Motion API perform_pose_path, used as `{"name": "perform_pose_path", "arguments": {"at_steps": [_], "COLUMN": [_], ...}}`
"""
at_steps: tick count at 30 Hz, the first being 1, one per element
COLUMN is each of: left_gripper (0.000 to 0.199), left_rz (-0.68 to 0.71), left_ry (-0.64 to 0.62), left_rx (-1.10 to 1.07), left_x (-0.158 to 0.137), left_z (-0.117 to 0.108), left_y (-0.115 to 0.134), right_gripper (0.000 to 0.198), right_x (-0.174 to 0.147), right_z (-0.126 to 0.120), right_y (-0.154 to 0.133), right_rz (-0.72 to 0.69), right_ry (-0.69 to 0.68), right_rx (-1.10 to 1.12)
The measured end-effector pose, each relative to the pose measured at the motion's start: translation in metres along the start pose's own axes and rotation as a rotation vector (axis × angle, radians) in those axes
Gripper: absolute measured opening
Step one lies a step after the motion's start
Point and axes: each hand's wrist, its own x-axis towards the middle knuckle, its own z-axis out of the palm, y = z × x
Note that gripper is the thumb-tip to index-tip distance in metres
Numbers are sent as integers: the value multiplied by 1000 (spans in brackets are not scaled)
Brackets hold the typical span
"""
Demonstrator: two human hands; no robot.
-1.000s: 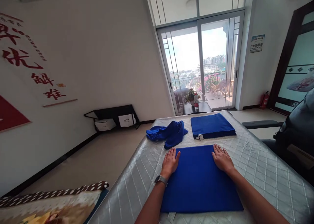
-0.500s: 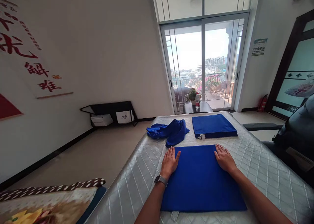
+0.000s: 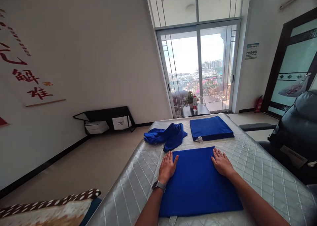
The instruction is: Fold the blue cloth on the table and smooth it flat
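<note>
A flat blue cloth lies spread in a near-rectangle on the mattress, with a white tag at its near edge. My left hand rests flat on its far left corner, fingers stretched out and thumb apart; a watch is on that wrist. On the far right corner my right hand also lies flat, its fingers extended. Neither hand grips anything. Just beyond my left hand is a crumpled blue cloth. A neat stack of folded blue cloths, white tags showing at its front left, sits farther back to the right.
The quilted mattress has a shiny plastic-like cover. Past its far end stands a small table with a plant and a bottle. A dark leather chair is at the right; a patterned blanket is at lower left.
The whole view has shifted slightly, so the scene sits a little farther left. Both hands stay flat on the same corners of the cloth, with no visible change in the cloths.
</note>
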Motion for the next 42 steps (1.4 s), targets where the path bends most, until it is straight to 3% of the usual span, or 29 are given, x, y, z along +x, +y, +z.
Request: {"name": "perform_pose_path", "arguments": {"at_steps": [9,12,15,21,23,25,28,32,42], "left_gripper": [78,82,81,74,70,68,66,70,71], "left_rz": [-42,-86,-16,349,394,406,393,308,81], "left_ry": [-149,-136,-66,-114,-128,-145,-151,-162,-121], "left_rx": [75,113,90,-182,-215,-229,-183,-97,34], "left_x": [6,11,13,10,11,13,14,13,-19], "left_z": [-16,-25,-30,-20,-14,-9,-6,-7,-14], "left_y": [7,21,64,198,226,236,227,190,44], "right_gripper": [69,68,68,64,64,65,63,65,68], "right_x": [-6,-8,-8,-7,-7,-8,-8,-8,-7], "right_z": [-9,-10,-10,-4,-2,-2,-4,-8,-9], "right_y": [-1,-1,-2,1,3,4,3,0,-1], "right_rz": [-8,-6,-7,-25,-56,-73,-61,-13,-2], "right_ry": [-15,-14,-5,20,19,19,17,15,-3], "right_rx": [26,47,55,17,-8,-17,10,82,98]}}
